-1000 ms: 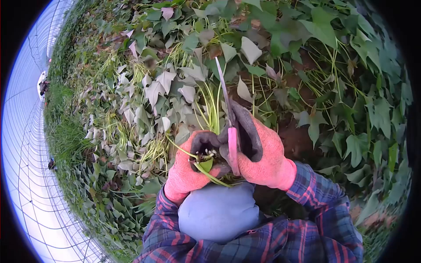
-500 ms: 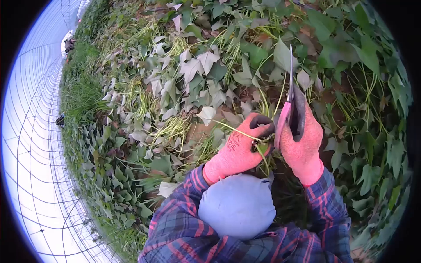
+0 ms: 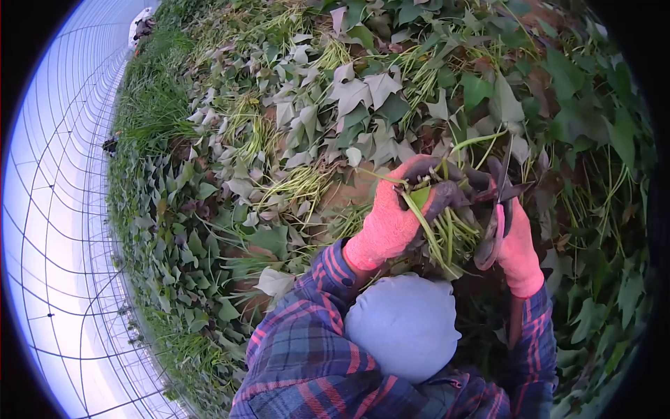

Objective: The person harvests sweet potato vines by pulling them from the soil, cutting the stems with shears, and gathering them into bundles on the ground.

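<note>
My left hand, in a pink glove with dark fingertips, is wrapped round a bunch of green stems that hang down toward me. To its right, my right hand in a matching glove grips scissors with pink handles. Their dark blades are spread apart and point up and to the right, close beside the left fingertips. A long green stem sticks out above the left hand. Some fingers of the right hand are hidden behind the handles.
Leafy vines cover the ground on all sides, with heaps of pale cut stems among them. At left curves a greenhouse wall with a wire grid. A distant person is at the upper left.
The scissors have opened and moved right with my right hand. My left hand has shifted right and up, and a fuller bunch of stems now shows below its fingers. The view has shifted.
</note>
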Available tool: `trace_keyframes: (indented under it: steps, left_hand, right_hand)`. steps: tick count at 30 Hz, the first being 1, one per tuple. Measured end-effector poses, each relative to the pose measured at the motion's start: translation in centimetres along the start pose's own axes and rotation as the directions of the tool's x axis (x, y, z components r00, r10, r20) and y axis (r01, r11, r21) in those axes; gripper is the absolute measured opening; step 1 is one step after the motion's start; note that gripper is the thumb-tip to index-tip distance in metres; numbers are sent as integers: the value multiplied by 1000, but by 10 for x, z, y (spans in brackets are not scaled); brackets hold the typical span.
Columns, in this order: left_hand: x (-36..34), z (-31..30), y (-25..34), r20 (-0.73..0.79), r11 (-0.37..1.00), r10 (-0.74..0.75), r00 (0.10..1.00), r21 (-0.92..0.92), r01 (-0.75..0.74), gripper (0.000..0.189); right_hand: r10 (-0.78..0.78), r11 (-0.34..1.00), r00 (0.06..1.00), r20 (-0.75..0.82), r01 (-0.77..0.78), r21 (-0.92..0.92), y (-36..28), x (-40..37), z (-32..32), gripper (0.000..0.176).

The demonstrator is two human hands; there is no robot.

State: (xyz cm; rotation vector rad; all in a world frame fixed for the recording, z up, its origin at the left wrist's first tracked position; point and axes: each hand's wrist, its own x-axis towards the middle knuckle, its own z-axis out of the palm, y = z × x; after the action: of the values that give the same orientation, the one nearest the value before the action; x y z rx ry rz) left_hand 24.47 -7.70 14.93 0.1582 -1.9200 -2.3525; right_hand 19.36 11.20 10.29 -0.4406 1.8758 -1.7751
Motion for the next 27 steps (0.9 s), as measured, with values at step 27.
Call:
trace_keyframes:
  steps: [27]
  left_hand:
    - [-13, -21, -71, -98, 901, -434, 896, -75, 428, 58]
  right_hand:
    - [125, 981, 992, 26, -127, 145, 28, -6, 42, 71]
